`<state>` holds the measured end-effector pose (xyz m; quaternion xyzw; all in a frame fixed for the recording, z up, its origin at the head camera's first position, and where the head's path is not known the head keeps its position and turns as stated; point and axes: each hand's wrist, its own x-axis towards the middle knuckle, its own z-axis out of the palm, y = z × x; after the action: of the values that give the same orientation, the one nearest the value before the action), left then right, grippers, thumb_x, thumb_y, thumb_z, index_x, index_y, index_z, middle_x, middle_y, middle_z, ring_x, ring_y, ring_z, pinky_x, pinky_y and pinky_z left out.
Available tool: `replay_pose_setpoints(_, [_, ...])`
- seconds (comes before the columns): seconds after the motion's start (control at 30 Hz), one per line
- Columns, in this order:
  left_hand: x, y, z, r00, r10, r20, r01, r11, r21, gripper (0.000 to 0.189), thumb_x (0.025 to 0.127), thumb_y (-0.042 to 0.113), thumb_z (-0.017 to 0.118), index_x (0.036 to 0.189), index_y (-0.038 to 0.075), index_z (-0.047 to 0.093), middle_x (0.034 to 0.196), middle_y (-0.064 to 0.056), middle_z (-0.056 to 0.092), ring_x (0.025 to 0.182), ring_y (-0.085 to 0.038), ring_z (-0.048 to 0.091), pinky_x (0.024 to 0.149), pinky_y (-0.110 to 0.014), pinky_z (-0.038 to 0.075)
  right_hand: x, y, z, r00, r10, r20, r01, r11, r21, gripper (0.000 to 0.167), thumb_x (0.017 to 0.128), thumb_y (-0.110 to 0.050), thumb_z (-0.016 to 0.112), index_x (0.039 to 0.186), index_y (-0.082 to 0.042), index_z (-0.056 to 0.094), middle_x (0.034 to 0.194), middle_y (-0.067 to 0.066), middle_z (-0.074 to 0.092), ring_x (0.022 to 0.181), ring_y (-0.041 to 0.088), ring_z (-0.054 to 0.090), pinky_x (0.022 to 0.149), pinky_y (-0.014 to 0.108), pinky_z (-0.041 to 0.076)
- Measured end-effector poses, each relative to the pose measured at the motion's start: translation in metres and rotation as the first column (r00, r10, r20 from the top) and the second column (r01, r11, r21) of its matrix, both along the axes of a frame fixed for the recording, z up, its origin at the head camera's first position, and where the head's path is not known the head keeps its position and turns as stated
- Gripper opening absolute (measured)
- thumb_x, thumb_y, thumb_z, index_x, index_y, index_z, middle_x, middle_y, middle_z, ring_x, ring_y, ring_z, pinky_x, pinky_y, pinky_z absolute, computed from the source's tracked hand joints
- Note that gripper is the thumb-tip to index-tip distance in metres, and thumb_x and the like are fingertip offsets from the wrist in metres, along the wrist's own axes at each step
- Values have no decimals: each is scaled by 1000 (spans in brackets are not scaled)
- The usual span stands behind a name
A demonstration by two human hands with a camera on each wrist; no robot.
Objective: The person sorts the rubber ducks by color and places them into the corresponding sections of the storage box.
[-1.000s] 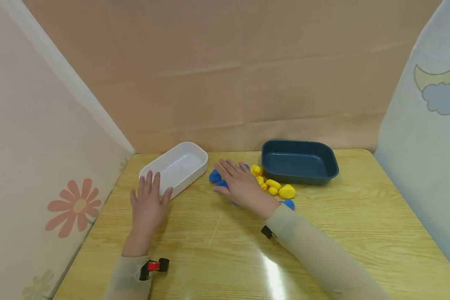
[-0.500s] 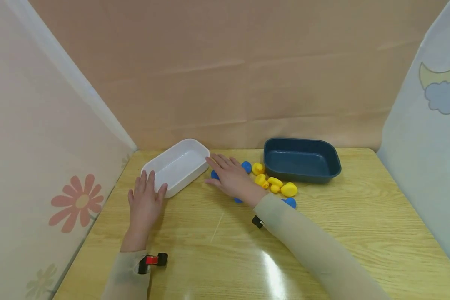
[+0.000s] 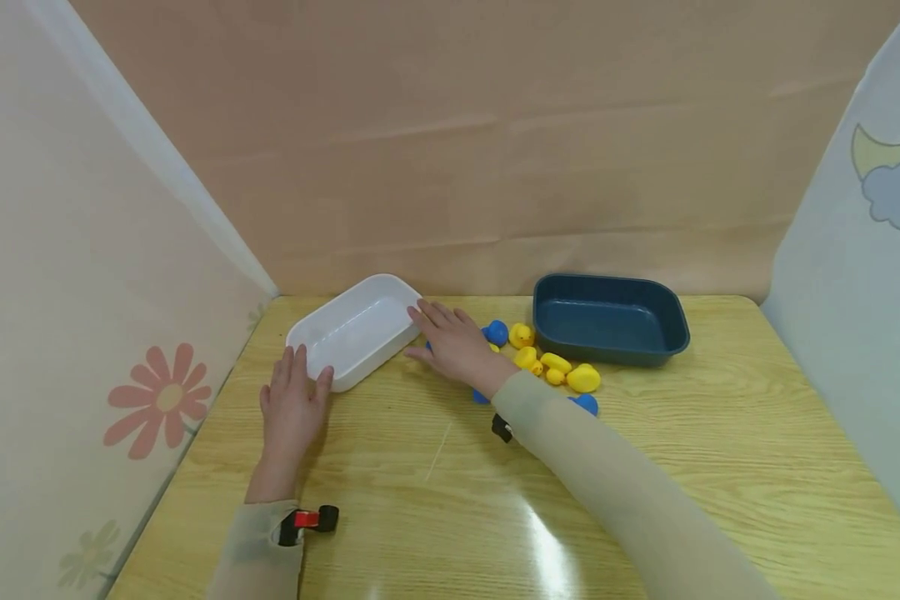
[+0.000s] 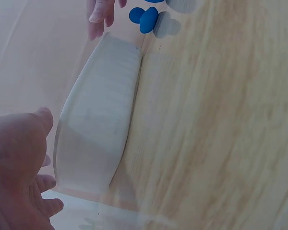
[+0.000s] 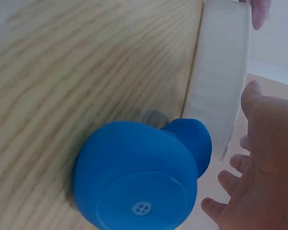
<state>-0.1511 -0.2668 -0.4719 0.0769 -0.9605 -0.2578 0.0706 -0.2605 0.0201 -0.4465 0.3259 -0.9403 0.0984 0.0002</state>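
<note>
A white tray (image 3: 378, 354) with nothing in it sits at the left back of the table. My left hand (image 3: 291, 408), palm down with fingers extended, lies at its near left end, fingertips over the rim. My right hand (image 3: 456, 346) reaches across, its spread fingertips right at the tray's right end. Under and around that hand are blue rubber ducks; one blue duck (image 5: 134, 172) looms large in the right wrist view, below the palm. Another blue duck (image 3: 497, 332) shows behind the hand, and part of the group is hidden by it. Neither hand holds anything.
Several yellow rubber ducks (image 3: 555, 367) cluster right of the right hand, before a dark blue tray (image 3: 611, 354) at the back. A blue duck (image 3: 585, 404) lies beside the right sleeve. Fabric screens (image 3: 450, 167) close off the back and sides.
My right hand has slid left from over the blue ducks to the white tray's right end, uncovering more ducks behind it. My left hand stays at the tray; the head view has shifted slightly.
</note>
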Motion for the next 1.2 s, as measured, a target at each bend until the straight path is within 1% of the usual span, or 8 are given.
replay_pose_setpoints(0.23, [0, 0, 1, 1000, 22, -5, -22, 1000, -3, 78, 119, 47, 44, 174, -2, 18, 181, -28, 11, 165, -53, 11, 126, -80, 6, -8, -5, 0, 1000, -24, 19, 24, 999, 37, 81, 114, -62, 46, 177, -15, 26, 183, 10, 20, 168, 32, 22, 133, 58, 25])
replay_pose_setpoints(0.43, [-1, 2, 1, 998, 67, 10, -67, 998, -19, 79, 119, 49, 43, 172, -5, 22, 180, -28, 13, 165, -54, 10, 124, -83, 5, -13, -4, -2, 999, -25, 45, 23, 999, 45, 81, 114, -63, 45, 177, -16, 25, 184, 9, 18, 168, 32, 20, 133, 58, 24])
replay_pose_setpoints(0.6, [-2, 3, 2, 995, 92, 34, -91, 996, -21, 80, 119, 52, 40, 173, -4, 22, 181, -26, 14, 165, -53, 8, 124, -83, 4, -14, -4, -3, 998, -20, 68, 18, 999, 37, 80, 114, -61, 48, 176, -16, 28, 184, 9, 18, 168, 32, 19, 133, 59, 24])
replay_pose_setpoints(0.7, [-4, 1, 0, 995, 96, 34, -95, 995, -15, 80, 119, 53, 39, 174, -2, 21, 182, -24, 15, 166, -52, 8, 125, -83, 5, -14, -2, -3, 996, -12, 85, 10, 1000, 17, 79, 114, -59, 50, 176, -15, 29, 184, 10, 19, 169, 33, 17, 133, 59, 24])
replay_pose_setpoints(0.8, [-8, 0, -2, 995, 90, 29, -90, 996, 9, 79, 119, 53, 39, 175, 0, 21, 182, -21, 16, 166, -52, 9, 125, -82, 6, -14, 2, -2, 995, -2, 97, 2, 1000, -1, 79, 114, -59, 50, 175, -14, 31, 183, 12, 20, 168, 34, 18, 133, 60, 24])
replay_pose_setpoints(0.9, [-12, -2, -3, 997, 79, 8, -80, 996, 37, 76, 119, 49, 40, 174, 0, 23, 182, -20, 18, 165, -53, 10, 126, -81, 10, -14, 6, -2, 995, 12, 99, -11, 1000, -14, 78, 115, -59, 49, 175, -13, 32, 182, 14, 22, 168, 35, 18, 133, 60, 25])
replay_pose_setpoints(1.03, [-16, -4, -5, 997, 72, -20, -70, 993, 96, 72, 120, 44, 42, 173, -1, 25, 181, -21, 19, 165, -54, 11, 127, -79, 12, -14, 13, -2, 994, 33, 108, -29, 999, -37, 78, 115, -59, 49, 175, -13, 32, 182, 14, 22, 168, 36, 18, 133, 59, 24])
replay_pose_setpoints(1.2, [-22, -5, -10, 995, 81, -52, -69, 978, 199, 71, 119, 42, 43, 174, 0, 25, 182, -18, 19, 166, -51, 9, 133, -68, 9, -14, 20, -4, 993, 35, 117, -28, 998, -61, 77, 114, -59, 52, 175, -15, 33, 182, 11, 24, 168, 34, 20, 133, 63, 21])
